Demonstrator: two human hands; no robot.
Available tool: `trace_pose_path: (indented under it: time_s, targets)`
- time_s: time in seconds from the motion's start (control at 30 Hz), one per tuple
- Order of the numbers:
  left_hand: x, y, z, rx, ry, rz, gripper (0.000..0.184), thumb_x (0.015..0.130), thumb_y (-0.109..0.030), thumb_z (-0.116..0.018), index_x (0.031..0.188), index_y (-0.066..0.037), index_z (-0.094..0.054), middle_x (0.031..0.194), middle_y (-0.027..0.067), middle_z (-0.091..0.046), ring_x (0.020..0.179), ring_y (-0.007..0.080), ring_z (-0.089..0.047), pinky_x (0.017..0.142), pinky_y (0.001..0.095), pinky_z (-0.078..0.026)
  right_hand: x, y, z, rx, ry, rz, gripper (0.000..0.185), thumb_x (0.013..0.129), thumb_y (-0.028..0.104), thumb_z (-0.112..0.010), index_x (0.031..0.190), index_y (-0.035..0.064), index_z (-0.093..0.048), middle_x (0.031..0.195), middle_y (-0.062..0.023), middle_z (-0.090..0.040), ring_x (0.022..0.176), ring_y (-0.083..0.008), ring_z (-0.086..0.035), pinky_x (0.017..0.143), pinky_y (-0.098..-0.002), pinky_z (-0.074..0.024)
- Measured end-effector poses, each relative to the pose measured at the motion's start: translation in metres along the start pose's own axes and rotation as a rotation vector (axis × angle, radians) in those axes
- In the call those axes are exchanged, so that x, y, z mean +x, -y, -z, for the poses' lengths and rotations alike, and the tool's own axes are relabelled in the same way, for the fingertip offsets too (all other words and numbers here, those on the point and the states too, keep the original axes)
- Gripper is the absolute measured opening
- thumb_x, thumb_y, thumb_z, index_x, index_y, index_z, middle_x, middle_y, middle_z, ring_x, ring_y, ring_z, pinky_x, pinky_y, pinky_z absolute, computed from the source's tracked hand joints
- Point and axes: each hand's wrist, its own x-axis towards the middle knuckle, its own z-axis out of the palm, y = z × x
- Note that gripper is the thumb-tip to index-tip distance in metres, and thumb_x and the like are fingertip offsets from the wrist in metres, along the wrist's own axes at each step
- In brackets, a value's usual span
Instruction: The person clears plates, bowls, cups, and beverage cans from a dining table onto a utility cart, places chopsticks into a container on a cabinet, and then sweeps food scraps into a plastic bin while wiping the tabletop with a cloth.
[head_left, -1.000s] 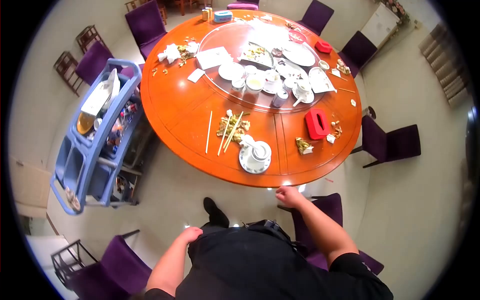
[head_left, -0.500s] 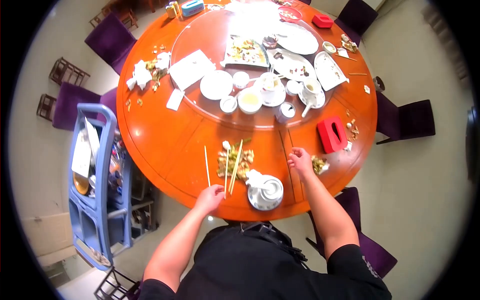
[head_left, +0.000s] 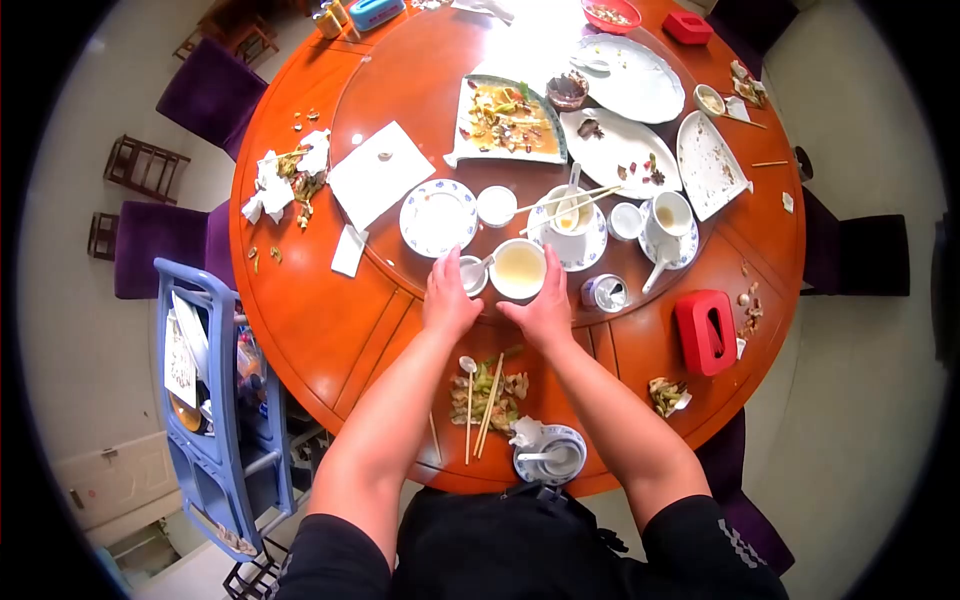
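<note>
- White bowl (head_left: 520, 270) of pale liquid seen at the near edge of the glass turntable (head_left: 398, 92); its right side is cupped by the right hand (head_left: 540, 305), thumb and fingers curved apart around it.
- Small white cup (head_left: 469, 287), just left of the bowl, is flanked by the left hand (head_left: 452, 298), likewise with thumb and fingers parted; a spoon (head_left: 485, 263) is held in the cup. Whether either hand is pressed tight cannot be told from above.
- State of things: used tableware and scraps are spread over the table (head_left: 315, 335); mixed items, dishes seemingly among them, are loaded on the blue cart (head_left: 229, 400). Neither bowl nor cup is on the cart.
- Beyond the bowl: footed dish (head_left: 512, 118) filled with sauce and leftovers; oval platter (head_left: 622, 160) marked by a few scraps; patterned plate (head_left: 438, 218) left nearly bare.
- Right of the bowl: can (head_left: 605, 293), opened, contents hidden.
- Nearest the body: scrap heap (head_left: 511, 390) crossed by chopsticks (head_left: 489, 405); beside it, place setting (head_left: 552, 457) topped with a spoon.
</note>
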Motion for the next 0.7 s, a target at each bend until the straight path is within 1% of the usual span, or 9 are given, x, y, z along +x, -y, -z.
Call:
trace_pose_path:
  time_s: [0.03, 0.1, 0.13, 0.3, 0.43, 0.5, 0.53, 0.63, 0.7]
  targets:
    - [0.006, 0.004, -0.002, 0.001, -0.002, 0.004, 0.091, 0.063, -0.011, -0.077, 0.14, -0.009, -0.029, 0.134, 0.0156, -0.039, 0.125, 0.0342, -0.04, 0.104, 0.041, -0.038, 0.004, -0.001, -0.006, 0.002, 0.004, 0.001, 0.109, 0.055, 0.018, -0.085, 0.143, 0.0078, -0.02, 0.135, -0.0187, -0.038, 0.124, -0.0375, -0.04, 0.102, -0.0434, -0.0387]
    - [0.01, 0.014, -0.004, 0.03, 0.006, -0.049, 0.084, 0.059, -0.008, -0.078, 0.134, -0.01, -0.038, 0.129, 0.0138, -0.045, 0.12, 0.0337, -0.044, 0.1, 0.0407, -0.04, 0.006, -0.004, -0.02, -0.12, -0.09, 0.232, 0.11, 0.053, 0.018, -0.086, 0.142, 0.0074, -0.021, 0.136, -0.0169, -0.038, 0.125, -0.0358, -0.04, 0.104, -0.0436, -0.0368]
    - [0.007, 0.014, -0.001, 0.051, -0.016, -0.094, 0.077, 0.061, -0.01, -0.077, 0.129, -0.01, -0.042, 0.123, 0.0123, -0.048, 0.116, 0.0329, -0.046, 0.098, 0.0407, -0.042, 0.006, -0.006, -0.026, -0.144, -0.127, 0.281, 0.105, 0.055, 0.021, -0.085, 0.14, 0.0069, -0.025, 0.132, -0.0164, -0.041, 0.123, -0.0348, -0.042, 0.103, -0.0446, -0.0361]
    - [-0.004, 0.009, -0.002, 0.02, 0.0, -0.073, 0.072, 0.059, -0.011, -0.078, 0.123, -0.011, -0.045, 0.119, 0.0095, -0.049, 0.114, 0.0311, -0.047, 0.094, 0.0404, -0.044, 0.006, -0.017, -0.035, -0.165, -0.218, 0.295, 0.094, 0.057, 0.025, -0.083, 0.136, 0.0068, -0.034, 0.125, -0.0161, -0.047, 0.118, -0.035, -0.045, 0.101, -0.0445, -0.0373]
    - [-0.029, 0.028, 0.016, -0.023, -0.057, -0.066, 0.073, 0.058, -0.012, -0.081, 0.122, -0.011, -0.045, 0.119, 0.0098, -0.049, 0.113, 0.0315, -0.047, 0.094, 0.0405, -0.044, -0.004, -0.004, -0.043, -0.125, -0.17, 0.23, 0.098, 0.055, 0.02, -0.082, 0.138, 0.0087, -0.031, 0.129, -0.0164, -0.044, 0.12, -0.0356, -0.043, 0.102, -0.0431, -0.0367]
    - [-0.049, 0.04, 0.033, -0.057, -0.065, -0.054, 0.072, 0.058, -0.012, -0.08, 0.121, -0.011, -0.045, 0.118, 0.0107, -0.05, 0.113, 0.0318, -0.048, 0.094, 0.0404, -0.044, -0.008, 0.004, -0.046, -0.175, -0.18, 0.276, 0.102, 0.057, 0.026, -0.085, 0.139, 0.0064, -0.027, 0.126, -0.0197, -0.044, 0.116, -0.038, -0.046, 0.097, -0.0429, -0.0412]
    - [-0.063, 0.056, 0.037, -0.078, -0.095, -0.078, 0.071, 0.058, -0.013, -0.08, 0.12, -0.01, -0.046, 0.115, 0.0121, -0.05, 0.112, 0.0328, -0.048, 0.093, 0.0413, -0.044, -0.012, 0.005, -0.053, -0.179, -0.173, 0.242, 0.106, 0.055, 0.026, -0.086, 0.14, 0.0061, -0.026, 0.126, -0.0197, -0.044, 0.117, -0.0373, -0.045, 0.098, -0.0428, -0.041]
    - [-0.125, 0.1, 0.076, -0.098, -0.136, 0.035, 0.065, 0.06, -0.014, -0.076, 0.118, -0.009, -0.048, 0.114, 0.0138, -0.052, 0.108, 0.034, -0.05, 0.092, 0.0412, -0.044, -0.019, 0.004, -0.076, -0.232, -0.175, 0.309, 0.1, 0.055, 0.027, -0.085, 0.136, 0.001, -0.034, 0.129, -0.0199, -0.045, 0.118, -0.0369, -0.044, 0.102, -0.0427, -0.0367]
    - [-0.153, 0.108, 0.069, -0.182, -0.205, -0.067, 0.061, 0.06, -0.016, -0.074, 0.116, -0.009, -0.049, 0.113, 0.0148, -0.052, 0.107, 0.0347, -0.051, 0.091, 0.0413, -0.044, -0.025, 0.005, -0.026, -0.236, -0.142, 0.262, 0.086, 0.057, 0.023, -0.081, 0.129, -0.002, -0.042, 0.124, -0.0209, -0.049, 0.115, -0.0366, -0.047, 0.102, -0.0425, -0.0359]
